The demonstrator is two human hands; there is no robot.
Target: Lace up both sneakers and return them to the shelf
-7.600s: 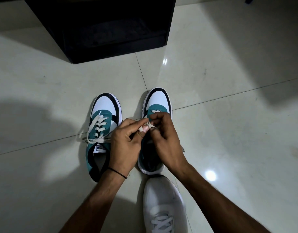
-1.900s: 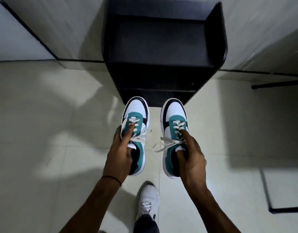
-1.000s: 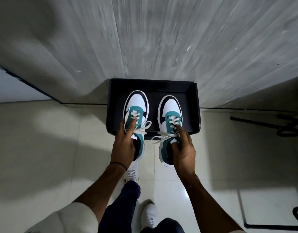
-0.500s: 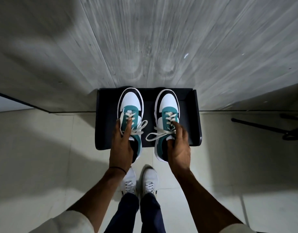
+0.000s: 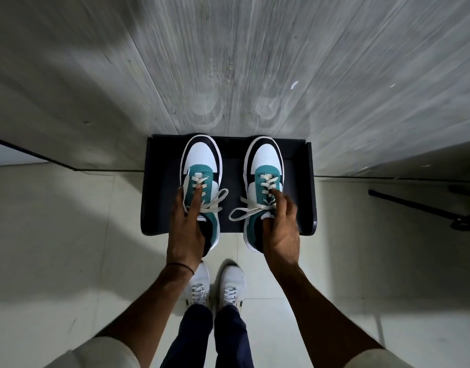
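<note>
**Grip: both clenched, placement stage**

Head view: left hand [image 5: 187, 229] grasps the left sneaker [image 5: 202, 166] at tongue and collar; right hand [image 5: 280, 229] grasps the right sneaker [image 5: 264, 166] likewise. Toes sit over the black shelf [image 5: 297, 197], heels overhanging. Judged light, soft-sided; laces [image 5: 244, 208] trail loose, so hold the collar

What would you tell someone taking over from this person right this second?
Left hand grips the left sneaker at its collar; right hand grips the right sneaker likewise.
Both sneakers are over the black shelf, toes near the wall, heels past its front edge; whether they rest on it I cannot tell.
Done: both laced and tied.
Left: set them fully on, let go.
</note>
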